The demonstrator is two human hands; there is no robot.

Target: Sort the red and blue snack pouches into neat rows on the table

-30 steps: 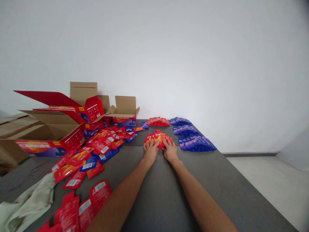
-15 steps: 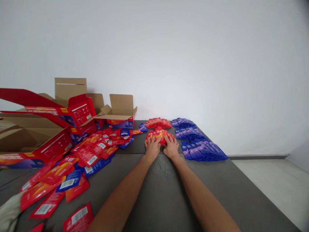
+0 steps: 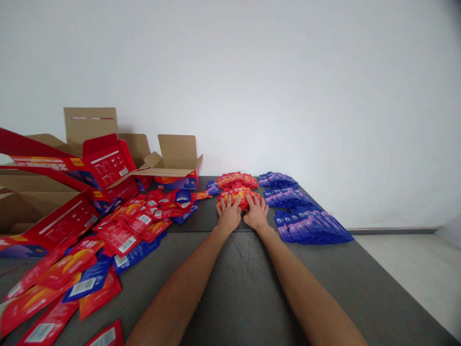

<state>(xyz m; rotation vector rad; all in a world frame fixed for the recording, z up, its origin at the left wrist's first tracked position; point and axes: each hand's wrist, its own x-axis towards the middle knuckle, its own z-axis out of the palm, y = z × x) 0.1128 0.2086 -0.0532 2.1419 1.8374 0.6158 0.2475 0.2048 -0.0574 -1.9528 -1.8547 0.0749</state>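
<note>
— Counter [image 3: 252, 288] first: what's on that dark grey surface?

— Biggest are the opened cardboard cartons [image 3: 90, 158], red and blue outside, brown inside, well off to the left of the grip and against the white wall [image 3: 288, 86]. In front of them, left of the hands and spreading toward the near edge, lies a loose scatter of red and blue sachets [image 3: 118, 235], overlapping, some showing barcodes.

— And to the other side?

— Just right of the grip, three fanned rows of blue sachets [image 3: 309, 225] run back toward the wall, the nearest row the widest. Just beyond the fingertips sits a fanned row of red sachets [image 3: 237, 179].

— The hands themselves?

— Both arms stretch forward. Left hand [image 3: 228, 215] and right hand [image 3: 256, 214] lie side by side, thumbs almost touching, fingers spread flat and pressing down on a small pile of red sachets [image 3: 238, 196]. Neither hand is closed around anything; the grip is open, palms down on the pile, which rests on the counter directly under the fingers.
</note>
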